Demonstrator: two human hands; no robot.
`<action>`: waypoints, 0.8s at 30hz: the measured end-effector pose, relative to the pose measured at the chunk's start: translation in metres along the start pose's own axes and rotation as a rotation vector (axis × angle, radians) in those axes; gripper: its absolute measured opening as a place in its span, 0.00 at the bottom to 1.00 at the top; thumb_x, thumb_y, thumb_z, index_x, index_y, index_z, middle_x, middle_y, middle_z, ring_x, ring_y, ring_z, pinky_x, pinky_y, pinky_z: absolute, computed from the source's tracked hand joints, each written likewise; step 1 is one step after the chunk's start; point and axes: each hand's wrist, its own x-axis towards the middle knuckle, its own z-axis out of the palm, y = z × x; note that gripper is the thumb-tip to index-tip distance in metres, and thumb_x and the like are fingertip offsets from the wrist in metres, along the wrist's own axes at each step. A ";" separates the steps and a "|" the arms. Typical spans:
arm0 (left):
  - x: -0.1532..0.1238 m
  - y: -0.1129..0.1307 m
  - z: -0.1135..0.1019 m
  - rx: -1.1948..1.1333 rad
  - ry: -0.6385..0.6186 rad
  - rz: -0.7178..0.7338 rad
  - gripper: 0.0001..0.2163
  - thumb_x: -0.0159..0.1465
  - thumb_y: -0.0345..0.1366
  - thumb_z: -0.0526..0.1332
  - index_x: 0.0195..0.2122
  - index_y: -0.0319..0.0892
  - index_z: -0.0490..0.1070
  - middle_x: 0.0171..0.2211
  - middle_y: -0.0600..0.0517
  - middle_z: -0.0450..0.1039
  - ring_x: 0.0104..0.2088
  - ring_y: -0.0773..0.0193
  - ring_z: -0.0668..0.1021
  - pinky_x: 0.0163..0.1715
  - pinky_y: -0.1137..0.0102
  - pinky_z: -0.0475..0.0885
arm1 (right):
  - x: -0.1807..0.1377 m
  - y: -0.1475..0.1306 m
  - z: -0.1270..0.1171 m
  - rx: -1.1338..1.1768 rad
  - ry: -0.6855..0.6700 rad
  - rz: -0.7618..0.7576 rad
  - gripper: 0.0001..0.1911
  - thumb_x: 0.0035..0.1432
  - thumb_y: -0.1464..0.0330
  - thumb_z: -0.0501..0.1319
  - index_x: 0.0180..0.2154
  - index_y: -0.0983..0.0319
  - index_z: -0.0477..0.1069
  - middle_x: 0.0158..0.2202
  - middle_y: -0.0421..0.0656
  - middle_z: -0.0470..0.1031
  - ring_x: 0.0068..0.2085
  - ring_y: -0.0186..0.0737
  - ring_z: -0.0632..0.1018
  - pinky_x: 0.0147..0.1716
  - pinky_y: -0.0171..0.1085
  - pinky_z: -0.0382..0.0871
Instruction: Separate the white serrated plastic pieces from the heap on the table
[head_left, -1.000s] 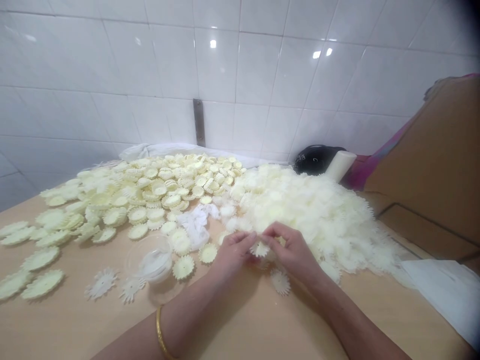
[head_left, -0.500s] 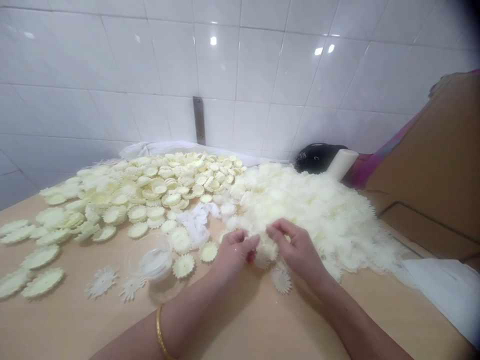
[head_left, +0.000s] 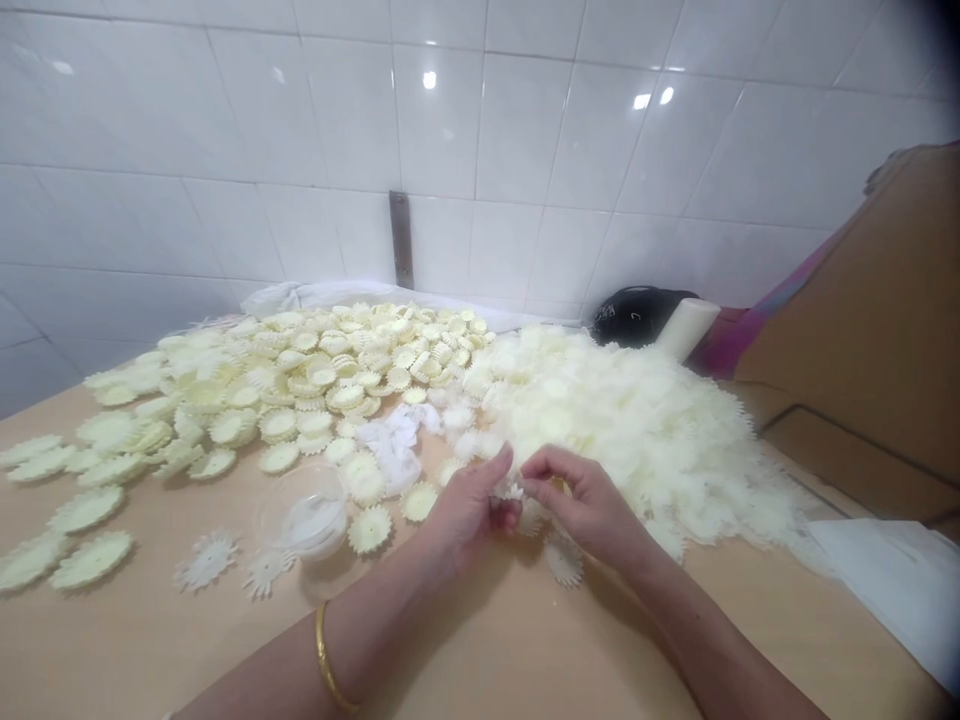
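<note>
My left hand is closed around a small white petal disc, its thumb raised and fingers curled beneath. At the disc's right edge, my right hand pinches with thumb and forefinger; most of the disc is hidden by the fingers. Just below the right hand a thin, translucent white petal disc lies on the table. Left of my left wrist are a pale yellow scalloped disc and a clear plastic tub with something whitish inside.
A heap of pale yellow scalloped discs spreads over the table's left. Thin, fluffy white petal sheets pile up at right. Crumpled white cloth lies between them. A white roll, a black bag and a cardboard box stand beyond.
My left thumb has lifted off the disc and points up. My right hand has shifted slightly left and down, its fingertips now closer to the left hand.
</note>
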 end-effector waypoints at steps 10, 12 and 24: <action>0.001 0.001 -0.001 0.064 -0.041 0.122 0.09 0.49 0.36 0.64 0.21 0.36 0.67 0.19 0.52 0.67 0.20 0.69 0.70 0.24 0.72 0.63 | 0.003 0.012 -0.006 -0.542 0.474 -0.145 0.09 0.54 0.74 0.49 0.24 0.62 0.61 0.24 0.42 0.65 0.28 0.37 0.66 0.29 0.37 0.59; 0.003 0.001 -0.003 0.103 0.004 0.157 0.10 0.48 0.38 0.64 0.20 0.37 0.66 0.18 0.54 0.65 0.20 0.69 0.70 0.24 0.72 0.63 | 0.005 0.018 -0.014 -0.574 0.594 -0.127 0.08 0.55 0.73 0.49 0.25 0.62 0.62 0.26 0.43 0.67 0.29 0.38 0.67 0.30 0.37 0.59; 0.004 -0.001 -0.006 0.244 0.097 0.228 0.14 0.47 0.42 0.64 0.18 0.40 0.61 0.13 0.57 0.63 0.14 0.73 0.64 0.18 0.75 0.57 | 0.005 0.013 -0.023 -0.284 0.532 -0.051 0.11 0.57 0.64 0.52 0.24 0.61 0.63 0.23 0.40 0.66 0.27 0.36 0.68 0.28 0.35 0.62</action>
